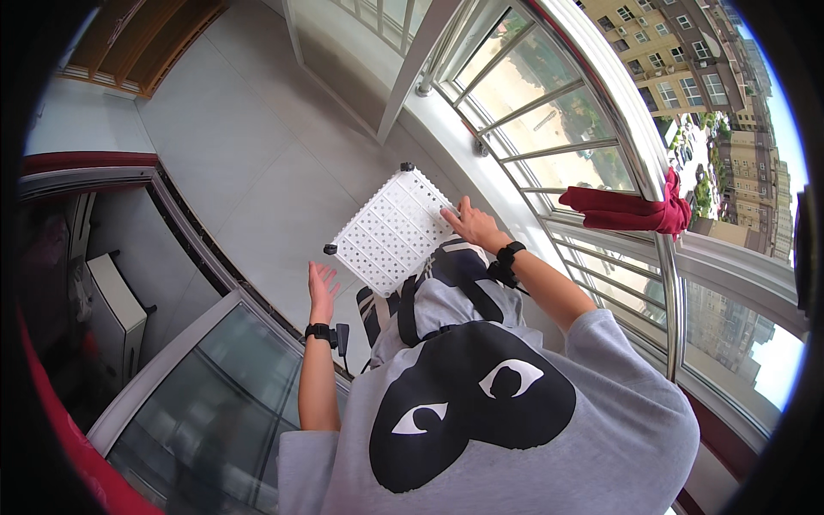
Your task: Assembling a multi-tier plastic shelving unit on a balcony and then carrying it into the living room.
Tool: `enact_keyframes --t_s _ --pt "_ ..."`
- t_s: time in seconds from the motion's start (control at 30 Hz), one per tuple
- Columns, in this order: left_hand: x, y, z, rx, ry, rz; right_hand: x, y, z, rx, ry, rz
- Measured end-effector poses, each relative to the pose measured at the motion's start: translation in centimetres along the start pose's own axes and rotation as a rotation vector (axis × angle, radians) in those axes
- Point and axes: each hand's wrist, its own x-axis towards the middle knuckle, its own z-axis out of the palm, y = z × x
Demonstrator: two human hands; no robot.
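Observation:
A white plastic rack panel [396, 225], perforated all over and edged with small scallops, sits tilted in front of my knees. Black pieces cap two of its corners, a far cap [408, 167] and a left cap [330, 250]. My right hand [479, 228] is at the panel's right edge, its thumb over the top face and its other fingers along the rim. My left hand [322, 292] is off the left side of the panel, palm turned up, fingers spread, holding nothing. The panel's near corner meets my legs; what lies beneath it is hidden.
A metal railing [631, 112] with a red cloth [622, 210] tied on it runs along the windows at right. A glass-paned sliding door [232, 403] stands at lower left, a white cabinet [116, 309] behind it. Wooden shelving [129, 43] is at far left, above grey floor tiles [249, 129].

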Motion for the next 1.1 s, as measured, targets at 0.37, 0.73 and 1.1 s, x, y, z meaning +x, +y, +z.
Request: enact_keyframes --t_s 0.37,0.73,1.1 --pt "4.3 4.7 6.6 -0.351 -0.136 -0.166 11.5 -4.6 -3.1 0.947 -0.299 -0.243" --pt "-16.2 20.8 4.3 -0.106 0.114 0.609 6.9 -22.1 -14.1 1.176 -0.647 -0.446" --pt "6.3 26.5 -6.0 -0.441 -0.242 0.22 12.7 -43.3 -11.1 0.615 -0.425 -0.506"
